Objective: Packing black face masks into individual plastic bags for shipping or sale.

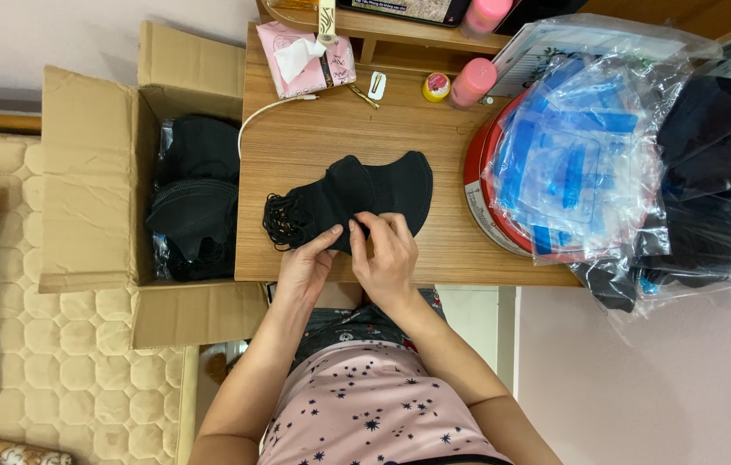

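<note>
Pink star-printed top [374,405] of the person, lying nearest the camera, with both forearms reaching up to the desk [297,142].

Open cardboard box [99,172], standing left of the desk, holding stacked black masks [198,198].

Heap of clear plastic bags [589,164], sitting on the desk's right end, showing blue packets inside; darker bags [710,172] lying further right.

Stack of black face masks [348,198], lying at the middle of the desk, ear loops bunching at its left end.

Left hand [305,263], resting at the stack's near edge, fingers together and thumb pressing on the fabric.

Right hand [387,250], just beside it, fingers [364,226] pinching the near edge of the top mask.

Pink tissue packet [305,60], sitting at the far edge of the desk; two pink bottles [474,79] and a small yellow round tin [436,86] standing to its right.
</note>
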